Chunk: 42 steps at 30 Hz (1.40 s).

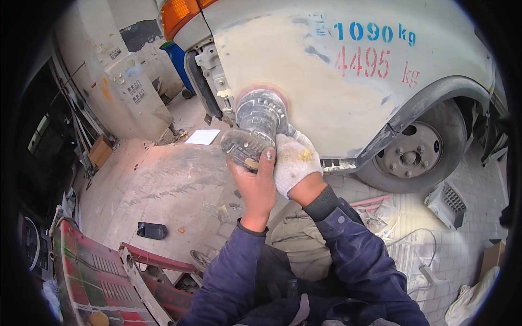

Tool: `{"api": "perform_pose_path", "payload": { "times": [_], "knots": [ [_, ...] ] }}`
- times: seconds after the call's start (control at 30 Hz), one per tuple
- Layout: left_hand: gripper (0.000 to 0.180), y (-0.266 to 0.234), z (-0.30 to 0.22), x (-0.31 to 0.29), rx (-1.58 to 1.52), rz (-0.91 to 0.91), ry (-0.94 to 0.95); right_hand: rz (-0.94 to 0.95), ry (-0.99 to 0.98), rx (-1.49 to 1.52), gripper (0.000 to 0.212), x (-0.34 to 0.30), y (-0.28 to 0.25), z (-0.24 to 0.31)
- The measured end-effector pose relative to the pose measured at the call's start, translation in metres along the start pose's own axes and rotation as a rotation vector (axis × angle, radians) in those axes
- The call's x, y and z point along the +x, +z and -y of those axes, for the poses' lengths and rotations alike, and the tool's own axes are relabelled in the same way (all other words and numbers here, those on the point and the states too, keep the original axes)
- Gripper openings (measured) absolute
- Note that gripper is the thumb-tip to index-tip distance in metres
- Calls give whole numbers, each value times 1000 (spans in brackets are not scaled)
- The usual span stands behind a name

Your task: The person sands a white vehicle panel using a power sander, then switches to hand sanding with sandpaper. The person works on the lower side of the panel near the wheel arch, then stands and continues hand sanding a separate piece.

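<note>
A dusty grey orbital sander [260, 117] stands with its round pad against the pale, putty-covered body panel [304, 108] of a vehicle. My bare left hand [254, 182] wraps round the sander's near end, its thumb lying along the housing. My right hand [296, 163], in a white knit glove with a yellow stain, is closed on the sander's right side; its fingertips are partly hidden behind the tool. The panel carries painted blue and red markings, with grey patches showing through the putty.
The wheel [410, 155] sits under a dark arch at right. An orange lamp [176, 15] is at the panel's upper left. On the floor lie a white sheet [202, 136], a black object [151, 230], red body parts [100, 271] and a grey plastic part [446, 205].
</note>
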<state>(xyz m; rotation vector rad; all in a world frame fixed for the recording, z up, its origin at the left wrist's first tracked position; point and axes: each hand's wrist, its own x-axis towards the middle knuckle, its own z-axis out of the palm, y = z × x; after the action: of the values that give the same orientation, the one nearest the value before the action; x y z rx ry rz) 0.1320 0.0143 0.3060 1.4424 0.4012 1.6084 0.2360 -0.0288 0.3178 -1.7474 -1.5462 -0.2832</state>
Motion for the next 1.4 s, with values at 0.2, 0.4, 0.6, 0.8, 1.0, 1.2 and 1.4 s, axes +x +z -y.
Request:
{"api": "perform_pose_path", "payload": {
  "times": [0.2, 0.4, 0.6, 0.8, 1.0, 1.2, 1.4],
  "knots": [
    [73, 19, -6, -4, 116, 74, -10, -82, -33, -20, 34, -4, -17, -14],
    [73, 20, 3, -21, 33, 13, 16, -43, -26, 28, 40, -17, 0, -23],
    [71, 26, -16, -6, 120, 143, -33, -153, 4, 42, 32, -11, -20, -20],
    [73, 32, -15, -25, 107, 78, -147, -108, -7, 111, 34, -31, -16, -21],
    [75, 35, -24, -16, 197, 215, -48, -72, 67, 128, 39, -27, -9, -42],
    [72, 43, -17, -34, 189, 167, -163, -77, 95, 150, 40, -43, -12, -45],
    [88, 46, -19, -26, 282, 211, -84, -84, 94, 189, 39, -46, -13, -55]
  ]
}}
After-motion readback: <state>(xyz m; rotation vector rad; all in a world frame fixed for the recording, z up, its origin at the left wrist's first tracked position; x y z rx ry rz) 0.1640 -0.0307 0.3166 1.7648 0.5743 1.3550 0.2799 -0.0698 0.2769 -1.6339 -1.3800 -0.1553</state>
